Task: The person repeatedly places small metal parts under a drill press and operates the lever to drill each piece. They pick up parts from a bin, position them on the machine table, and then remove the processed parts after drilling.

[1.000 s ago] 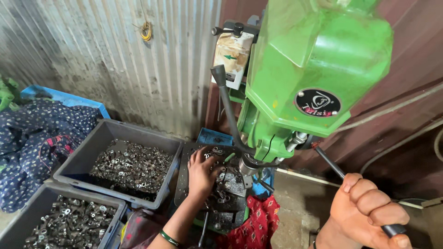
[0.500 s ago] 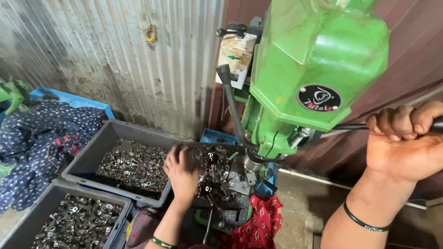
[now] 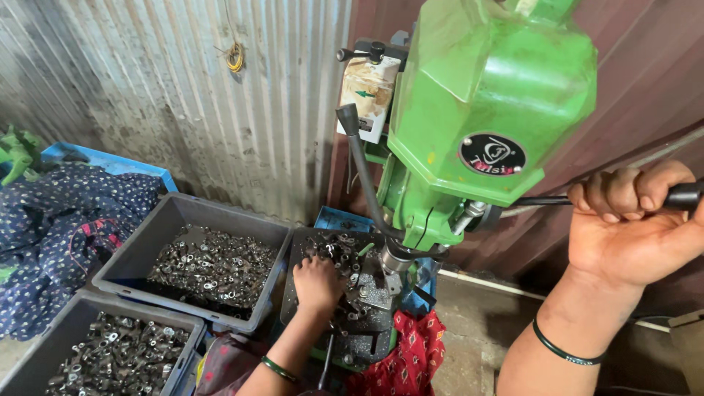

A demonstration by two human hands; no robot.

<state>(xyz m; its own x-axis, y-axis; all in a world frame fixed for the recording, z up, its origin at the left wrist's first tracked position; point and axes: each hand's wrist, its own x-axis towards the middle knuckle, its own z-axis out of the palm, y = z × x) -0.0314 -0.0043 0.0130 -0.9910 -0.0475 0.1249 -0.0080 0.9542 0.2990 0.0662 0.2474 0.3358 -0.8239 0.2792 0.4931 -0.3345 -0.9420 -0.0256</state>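
Drill press (image 3: 491, 110), green and tall, stands at the far right against the wall. My right hand (image 3: 631, 220) is clenched around its black feed handle (image 3: 682, 196), out to the right of the head. My left hand (image 3: 317, 282) rests palm down on the work table (image 3: 367, 337) under the spindle, among small metal parts; whether it grips one I cannot tell. Two grey bins (image 3: 139, 249) of parts sit left.
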